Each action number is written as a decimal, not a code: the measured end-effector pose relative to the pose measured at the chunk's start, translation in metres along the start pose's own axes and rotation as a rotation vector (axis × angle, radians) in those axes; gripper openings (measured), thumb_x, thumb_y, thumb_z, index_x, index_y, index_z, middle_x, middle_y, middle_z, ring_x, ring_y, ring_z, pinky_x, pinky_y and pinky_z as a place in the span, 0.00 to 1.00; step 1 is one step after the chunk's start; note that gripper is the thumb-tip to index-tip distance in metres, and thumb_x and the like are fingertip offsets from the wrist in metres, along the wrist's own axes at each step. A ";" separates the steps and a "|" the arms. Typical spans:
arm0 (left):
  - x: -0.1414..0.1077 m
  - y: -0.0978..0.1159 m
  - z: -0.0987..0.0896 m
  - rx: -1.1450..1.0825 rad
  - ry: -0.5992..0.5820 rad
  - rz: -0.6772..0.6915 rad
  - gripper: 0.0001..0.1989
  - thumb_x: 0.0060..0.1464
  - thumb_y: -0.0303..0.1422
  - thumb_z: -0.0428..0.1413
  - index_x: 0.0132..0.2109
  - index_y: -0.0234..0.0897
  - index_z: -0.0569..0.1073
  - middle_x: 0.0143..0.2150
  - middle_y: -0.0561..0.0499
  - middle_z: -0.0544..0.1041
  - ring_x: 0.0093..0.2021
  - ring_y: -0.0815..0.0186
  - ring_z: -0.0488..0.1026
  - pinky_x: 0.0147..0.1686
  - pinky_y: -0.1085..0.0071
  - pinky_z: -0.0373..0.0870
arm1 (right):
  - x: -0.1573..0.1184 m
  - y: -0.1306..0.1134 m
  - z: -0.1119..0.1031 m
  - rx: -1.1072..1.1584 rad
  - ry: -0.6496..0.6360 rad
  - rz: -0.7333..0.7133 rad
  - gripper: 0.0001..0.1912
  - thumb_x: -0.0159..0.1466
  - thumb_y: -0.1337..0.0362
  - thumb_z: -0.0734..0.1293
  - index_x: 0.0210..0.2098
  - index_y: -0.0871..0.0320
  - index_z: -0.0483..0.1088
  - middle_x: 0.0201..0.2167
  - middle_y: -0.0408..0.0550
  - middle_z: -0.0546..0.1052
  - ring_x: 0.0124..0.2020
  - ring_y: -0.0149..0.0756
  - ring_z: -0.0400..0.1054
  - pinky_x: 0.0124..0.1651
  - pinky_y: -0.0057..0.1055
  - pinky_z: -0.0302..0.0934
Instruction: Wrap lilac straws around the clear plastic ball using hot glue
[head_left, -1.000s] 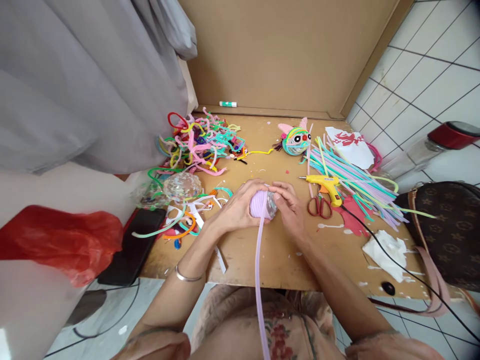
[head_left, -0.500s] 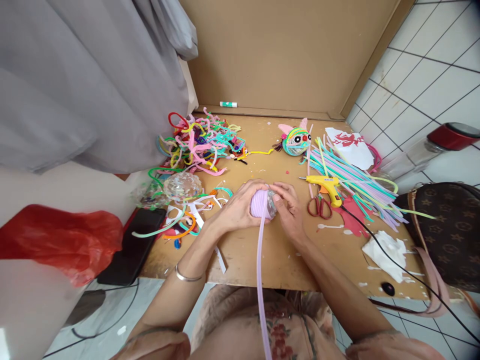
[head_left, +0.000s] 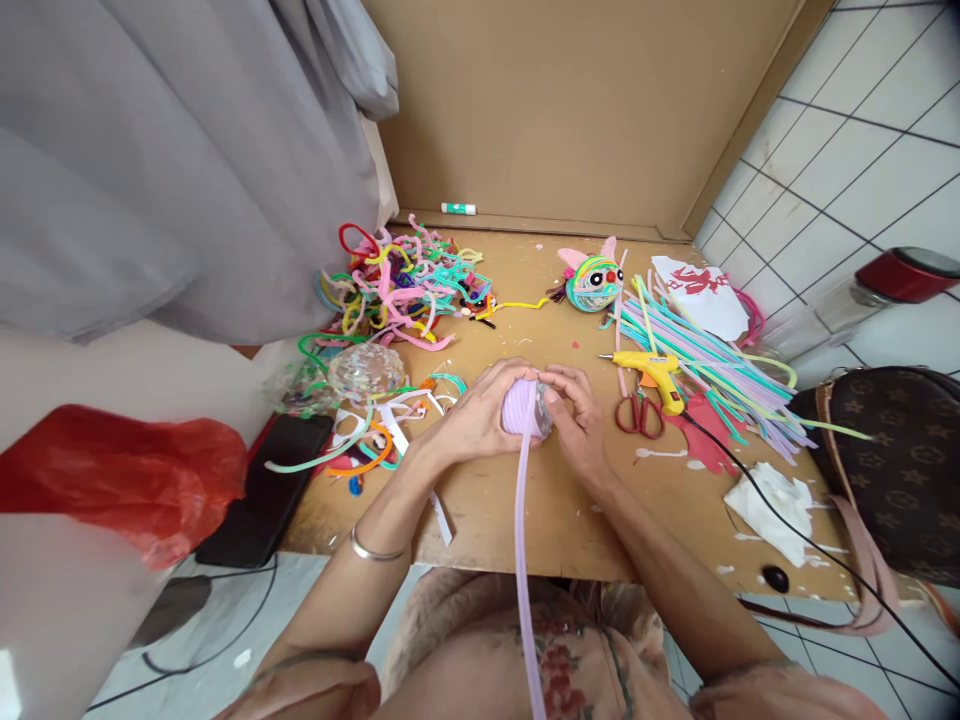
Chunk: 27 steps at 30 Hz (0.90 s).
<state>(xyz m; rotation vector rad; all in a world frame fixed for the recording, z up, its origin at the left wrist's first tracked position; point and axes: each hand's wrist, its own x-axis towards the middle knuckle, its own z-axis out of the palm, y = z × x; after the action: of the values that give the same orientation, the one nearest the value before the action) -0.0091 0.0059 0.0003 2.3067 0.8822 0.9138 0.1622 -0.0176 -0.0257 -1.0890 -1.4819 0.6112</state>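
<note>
Moved: next to nothing since the earlier frame; both hands remain on the ball, with only a slight shift of the right thumb.
Ball: between the two hands over the table [head_left: 487,525]; wrapped ball [head_left: 516,408] is lilac on the left, clear on the right; can't tell if it touches the tabletop.
Left grip: left hand [head_left: 484,412] curled round the lilac side, grasping it.
Right grip: right hand [head_left: 581,418] holding the clear side, thumb against it, fingers at the top.
Strand: lilac strand [head_left: 519,510] hangs off the ball, over the table edge, toward the lap.
Right side: yellow glue gun [head_left: 651,372], red-handled scissors [head_left: 640,415] just beside it, pipe-cleaner bundle [head_left: 712,370] beyond.
Back: eared figure [head_left: 592,285] near the bundle.
Left side: tangled pile [head_left: 405,285], clear sphere [head_left: 366,370] in front.
</note>
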 end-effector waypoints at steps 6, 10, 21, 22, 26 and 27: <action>0.000 -0.002 0.001 -0.009 -0.006 0.008 0.35 0.43 0.35 0.67 0.56 0.39 0.62 0.58 0.39 0.66 0.60 0.53 0.65 0.60 0.54 0.64 | 0.001 -0.002 0.000 -0.021 0.026 -0.007 0.12 0.65 0.58 0.62 0.42 0.53 0.75 0.45 0.50 0.72 0.51 0.40 0.67 0.53 0.41 0.64; 0.000 -0.003 0.001 -0.012 -0.008 0.011 0.36 0.42 0.35 0.67 0.57 0.38 0.61 0.58 0.38 0.66 0.60 0.52 0.65 0.60 0.54 0.64 | 0.002 -0.004 -0.002 -0.049 0.068 -0.005 0.12 0.65 0.57 0.62 0.40 0.53 0.75 0.44 0.50 0.72 0.50 0.40 0.67 0.53 0.42 0.63; 0.000 -0.001 0.001 -0.004 -0.004 0.006 0.35 0.42 0.35 0.67 0.57 0.38 0.61 0.58 0.38 0.66 0.60 0.52 0.65 0.60 0.53 0.64 | -0.003 -0.009 -0.004 -0.199 0.017 -0.144 0.13 0.67 0.60 0.60 0.42 0.54 0.76 0.44 0.51 0.71 0.50 0.41 0.67 0.54 0.44 0.63; 0.000 -0.001 0.001 -0.003 -0.002 0.005 0.35 0.43 0.35 0.67 0.57 0.38 0.61 0.58 0.38 0.66 0.61 0.52 0.65 0.60 0.53 0.64 | -0.003 -0.009 -0.004 -0.210 0.015 -0.151 0.13 0.67 0.61 0.59 0.42 0.53 0.76 0.44 0.51 0.71 0.50 0.40 0.67 0.54 0.43 0.63; -0.001 0.000 0.001 -0.006 0.005 0.015 0.35 0.43 0.35 0.66 0.57 0.35 0.62 0.58 0.37 0.66 0.60 0.52 0.65 0.61 0.55 0.64 | -0.003 -0.009 -0.004 -0.232 0.019 -0.167 0.13 0.67 0.62 0.59 0.43 0.53 0.76 0.44 0.52 0.71 0.50 0.40 0.67 0.53 0.44 0.63; -0.001 0.000 0.001 -0.005 0.004 0.015 0.35 0.43 0.35 0.67 0.57 0.35 0.62 0.58 0.37 0.66 0.60 0.52 0.65 0.61 0.55 0.64 | -0.003 -0.009 -0.004 -0.229 0.019 -0.172 0.13 0.67 0.63 0.59 0.43 0.54 0.76 0.44 0.52 0.70 0.50 0.40 0.67 0.53 0.44 0.63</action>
<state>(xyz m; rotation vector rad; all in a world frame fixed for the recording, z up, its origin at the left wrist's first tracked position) -0.0086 0.0055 -0.0010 2.3108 0.8646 0.9261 0.1630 -0.0246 -0.0191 -1.1229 -1.6379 0.3157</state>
